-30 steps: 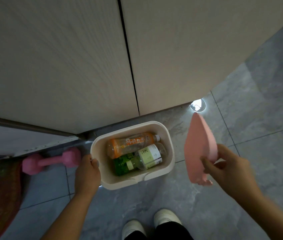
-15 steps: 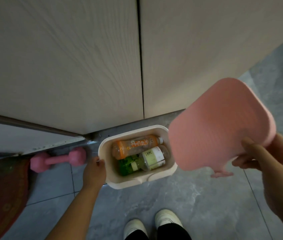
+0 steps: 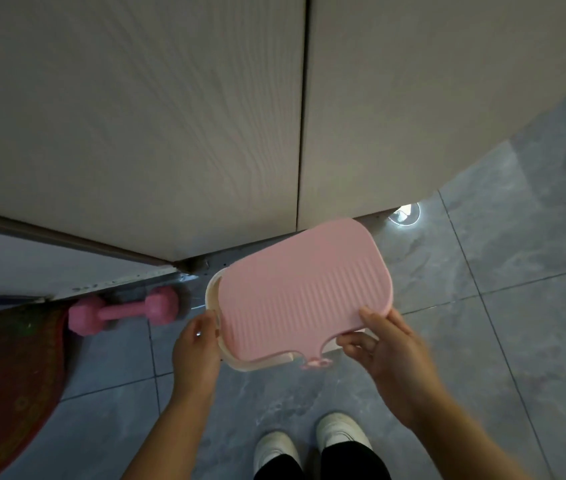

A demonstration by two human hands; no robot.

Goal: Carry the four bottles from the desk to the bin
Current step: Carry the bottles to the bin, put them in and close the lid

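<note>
A cream bin (image 3: 213,295) stands on the grey tiled floor against the base of a wooden cabinet. A pink ribbed lid (image 3: 304,292) lies over its top and hides the bottles inside. My right hand (image 3: 383,348) grips the lid's near right edge, thumb on top. My left hand (image 3: 195,348) holds the bin's left rim, fingers curled at the edge.
A pink dumbbell (image 3: 120,310) lies on the floor left of the bin. A red patterned mat (image 3: 4,382) fills the lower left. Pale wood cabinet doors (image 3: 170,116) rise behind. My white shoes (image 3: 309,445) stand below the bin. A round floor fitting (image 3: 404,213) shines at the cabinet's right.
My right hand brought the pink lid down from the right and over the bin. The bottles, visible before, are now covered. My left hand stayed at the bin's rim.
</note>
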